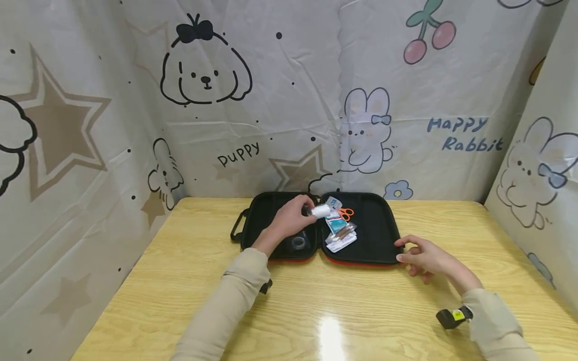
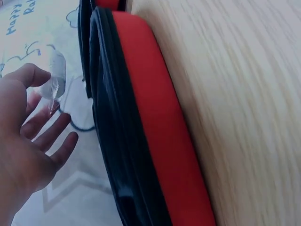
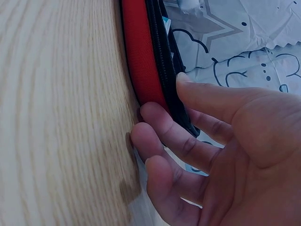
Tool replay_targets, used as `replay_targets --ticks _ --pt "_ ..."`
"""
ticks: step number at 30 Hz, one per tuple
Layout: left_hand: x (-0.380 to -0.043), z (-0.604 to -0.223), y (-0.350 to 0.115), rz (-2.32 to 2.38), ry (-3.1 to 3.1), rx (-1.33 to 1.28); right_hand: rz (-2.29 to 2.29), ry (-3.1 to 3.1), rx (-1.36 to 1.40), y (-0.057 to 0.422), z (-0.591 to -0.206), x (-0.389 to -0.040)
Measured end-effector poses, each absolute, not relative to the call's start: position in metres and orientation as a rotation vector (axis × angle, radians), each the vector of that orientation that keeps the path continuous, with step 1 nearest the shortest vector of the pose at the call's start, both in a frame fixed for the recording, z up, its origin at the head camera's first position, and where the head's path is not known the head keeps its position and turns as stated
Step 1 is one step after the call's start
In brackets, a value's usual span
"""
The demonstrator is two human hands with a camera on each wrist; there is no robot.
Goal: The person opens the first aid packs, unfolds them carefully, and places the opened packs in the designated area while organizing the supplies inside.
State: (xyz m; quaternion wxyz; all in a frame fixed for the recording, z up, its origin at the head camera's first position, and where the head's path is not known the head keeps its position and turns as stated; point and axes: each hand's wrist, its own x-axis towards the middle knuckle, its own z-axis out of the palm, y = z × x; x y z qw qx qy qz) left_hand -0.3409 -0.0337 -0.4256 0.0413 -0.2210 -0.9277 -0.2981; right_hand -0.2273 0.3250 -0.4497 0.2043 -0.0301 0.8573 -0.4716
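At the bottom of the head view the wood table [image 1: 289, 306] is closest to me; at the lower right a small black box [image 1: 449, 318] sits by my right wrist. A bit farther up, right of the middle, my right hand [image 1: 422, 258] touches the right edge of the black and red case [image 1: 372, 230]; in the right wrist view my thumb and fingers bend around that corner, but I can't tell how hard they squeeze.

The case lies spread in two halves across the middle of the frame; in its left half, near the front rim, sits a clear ring [image 1: 298, 242]; in its right half, by the seam, little packs [image 1: 341, 244] lie in a heap. My left hand [image 1: 289, 219] comes in from the lower left and pinches a white roll [image 1: 321, 211] in clear wrap; the roll is up over the seam, and I can't tell how high.

Its long way goes side to side, with the right end a little higher in the frame; that end points at the right half. So the roll is at my left fingertips; my right hand is well apart from it, down and to the right; my two hands don't meet.

Just right of the roll are orange scissors [image 1: 346, 214]; farthest off, at the top, hangs a pale cloth [image 1: 293, 75] with drawings.
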Motion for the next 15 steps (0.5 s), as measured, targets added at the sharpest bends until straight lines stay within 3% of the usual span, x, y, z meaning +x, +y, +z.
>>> replay_targets --ticks 15 --pt "-0.332 -0.412 -0.079 -1.103 -2.776 -0.694 -1.31 2.413 -0.072 0.323 -0.448 -0.225"
